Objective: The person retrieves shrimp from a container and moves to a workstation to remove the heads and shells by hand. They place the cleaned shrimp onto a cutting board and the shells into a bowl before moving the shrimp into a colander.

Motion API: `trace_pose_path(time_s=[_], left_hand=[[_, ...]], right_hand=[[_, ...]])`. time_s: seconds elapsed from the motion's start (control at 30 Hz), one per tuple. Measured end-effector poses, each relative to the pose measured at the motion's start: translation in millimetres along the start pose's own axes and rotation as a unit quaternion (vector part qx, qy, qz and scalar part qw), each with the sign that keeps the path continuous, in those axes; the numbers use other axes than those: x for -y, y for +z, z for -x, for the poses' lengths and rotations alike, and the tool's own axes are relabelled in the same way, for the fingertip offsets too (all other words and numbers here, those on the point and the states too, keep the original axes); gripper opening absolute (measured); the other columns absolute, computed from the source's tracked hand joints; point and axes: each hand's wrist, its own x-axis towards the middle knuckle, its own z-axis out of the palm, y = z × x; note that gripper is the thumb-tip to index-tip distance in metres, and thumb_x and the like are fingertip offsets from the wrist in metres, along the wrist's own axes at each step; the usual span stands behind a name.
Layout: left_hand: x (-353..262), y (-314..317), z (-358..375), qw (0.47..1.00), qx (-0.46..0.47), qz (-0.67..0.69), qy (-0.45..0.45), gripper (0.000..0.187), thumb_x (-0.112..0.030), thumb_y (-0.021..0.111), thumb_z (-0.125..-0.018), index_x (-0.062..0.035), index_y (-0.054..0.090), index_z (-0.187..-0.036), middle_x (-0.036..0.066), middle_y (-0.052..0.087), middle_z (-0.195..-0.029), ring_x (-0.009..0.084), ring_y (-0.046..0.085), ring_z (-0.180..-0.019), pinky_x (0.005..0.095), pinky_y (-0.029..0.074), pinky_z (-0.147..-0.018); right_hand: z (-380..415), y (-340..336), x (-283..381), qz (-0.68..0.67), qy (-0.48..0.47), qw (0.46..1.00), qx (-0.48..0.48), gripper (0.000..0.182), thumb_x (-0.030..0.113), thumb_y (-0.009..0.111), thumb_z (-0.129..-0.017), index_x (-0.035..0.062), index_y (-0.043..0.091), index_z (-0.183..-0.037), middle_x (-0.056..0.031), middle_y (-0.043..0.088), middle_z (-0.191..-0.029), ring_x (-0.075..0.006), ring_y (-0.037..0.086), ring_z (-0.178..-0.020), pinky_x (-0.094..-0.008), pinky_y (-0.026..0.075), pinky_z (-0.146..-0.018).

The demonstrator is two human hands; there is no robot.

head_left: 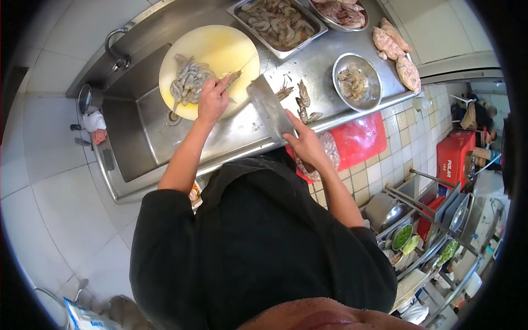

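My left hand (213, 99) is closed over the round yellowish cutting board (190, 41), its fingers on a shrimp (235, 76) at the board's right side. Beside that hand lies a heap of grey peeled shrimp (190, 77). In my right hand (305, 146) is a wide-bladed cleaver (268, 107), its blade angled up toward the board's right edge. Several loose shrimp pieces (303, 102) rest on the steel counter to the right of the blade. A metal tray (281, 54) at the back holds many unpeeled shrimp.
A steel colander (374, 102) with shrimp pieces or shells stands on the right. Behind it are a bowl of meat (344, 15) and wrapped packs (408, 74). The sink (129, 132) and faucet (118, 58) are on the left. A red container (368, 140) sits below the counter edge.
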Motion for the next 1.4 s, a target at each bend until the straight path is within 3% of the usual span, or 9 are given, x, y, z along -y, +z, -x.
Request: trace_pose_path(time_s=[0.07, 0.17, 0.4, 0.77, 0.97, 1.07, 1.2, 1.3, 1.4], left_hand=[[-2.1, 2.3, 1.3, 1.0, -0.008, 0.0, -0.01, 0.042, 0.003, 0.062, -0.072, -0.0069, 0.073, -0.111, 0.013, 0.057, -0.089, 0.0296, 0.058, -0.087, 0.0389, 0.05, -0.081], [-5.7, 12.5, 2.5, 1.0, 0.012, 0.014, 0.023, 0.04, 0.002, 0.063, -0.072, -0.0073, 0.073, -0.11, 0.014, 0.062, -0.097, 0.0303, 0.06, -0.091, 0.0389, 0.05, -0.085], [-1.1, 19.1, 15.9, 0.988, 0.139, 0.004, 0.058, 0.041, 0.001, 0.063, -0.074, -0.0095, 0.072, -0.113, 0.016, 0.058, -0.135, 0.0304, 0.06, -0.114, 0.0495, 0.044, -0.101], [0.2, 15.5, 14.2, 0.985, 0.153, 0.001, 0.075, 0.038, 0.0, 0.058, -0.078, -0.0098, 0.072, -0.112, 0.014, 0.061, -0.132, 0.0306, 0.059, -0.117, 0.0497, 0.043, -0.102], [-1.4, 12.9, 9.0, 0.985, 0.153, -0.002, 0.079, 0.037, 0.001, 0.058, -0.077, -0.0087, 0.073, -0.109, 0.014, 0.062, -0.13, 0.0295, 0.061, -0.113, 0.0456, 0.044, -0.099], [-2.3, 13.4, 12.2, 0.987, 0.147, 0.003, 0.067, 0.037, 0.0, 0.058, -0.075, -0.0097, 0.075, -0.106, 0.012, 0.063, -0.129, 0.0285, 0.061, -0.112, 0.0433, 0.044, -0.1], [6.4, 13.6, 14.7, 0.991, 0.118, 0.003, 0.069, 0.036, 0.001, 0.061, -0.075, -0.0081, 0.073, -0.108, 0.013, 0.066, -0.123, 0.03, 0.064, -0.106, 0.0438, 0.046, -0.098], [15.1, -8.5, 9.8, 0.989, 0.087, 0.123, -0.011, 0.035, 0.001, 0.062, -0.079, -0.0063, 0.071, -0.111, 0.015, 0.069, -0.116, 0.0319, 0.067, -0.097, 0.0387, 0.051, -0.09], [22.0, -28.8, -1.8, 0.955, 0.136, 0.176, -0.196, 0.036, 0.002, 0.06, -0.081, -0.0066, 0.07, -0.114, 0.018, 0.069, -0.107, 0.0321, 0.068, -0.091, 0.0363, 0.053, -0.085]], right_hand=[[-19.4, 11.5, -9.3, 0.049, -0.015, 0.999, -0.002, 0.067, 0.013, 0.065, -0.089, 0.0189, 0.039, -0.15, -0.0267, 0.057, -0.132, -0.0317, 0.064, -0.112, -0.038, 0.048, -0.094], [-30.3, 13.9, -6.8, 0.038, -0.032, 0.994, -0.098, 0.068, 0.013, 0.063, -0.088, 0.0145, 0.037, -0.15, -0.0311, 0.059, -0.123, -0.0454, 0.055, -0.119, -0.0451, 0.044, -0.099], [-31.9, -15.4, 33.4, 0.076, 0.005, 0.997, -0.011, 0.067, 0.012, 0.062, -0.088, 0.0132, 0.036, -0.15, -0.0305, 0.062, -0.118, -0.0455, 0.058, -0.113, -0.0465, 0.045, -0.097], [-44.7, -7.5, 55.1, 0.183, -0.006, 0.983, 0.016, 0.066, 0.015, 0.063, -0.089, 0.0171, 0.038, -0.15, -0.0289, 0.056, -0.129, -0.0446, 0.053, -0.122, -0.0448, 0.042, -0.103], [-44.8, 4.8, 92.3, 0.434, -0.016, 0.897, 0.081, 0.072, 0.006, 0.052, -0.084, 0.0127, 0.031, -0.152, -0.0238, 0.07, -0.09, -0.0404, 0.069, -0.083, -0.0507, 0.053, -0.078], [-48.7, 31.1, 72.6, 0.451, -0.071, 0.889, 0.042, 0.078, 0.003, 0.05, -0.081, 0.0147, 0.026, -0.154, -0.0192, 0.07, -0.082, -0.036, 0.07, -0.074, -0.0499, 0.055, -0.07], [-46.3, 31.0, 38.0, 0.393, -0.06, 0.917, 0.015, 0.078, 0.006, 0.052, -0.084, 0.0171, 0.023, -0.155, -0.0242, 0.068, -0.079, -0.041, 0.068, -0.076, -0.0522, 0.053, -0.072], [-51.3, 9.2, 24.2, 0.299, -0.094, 0.949, -0.008, 0.075, 0.01, 0.054, -0.086, 0.0212, 0.024, -0.155, -0.0272, 0.067, -0.081, -0.0448, 0.066, -0.076, -0.0548, 0.051, -0.073], [-54.4, 3.0, 46.2, 0.306, -0.117, 0.944, -0.022, 0.073, 0.012, 0.055, -0.087, 0.0224, 0.026, -0.154, -0.0295, 0.066, -0.082, -0.0466, 0.065, -0.076, -0.0561, 0.051, -0.072]])
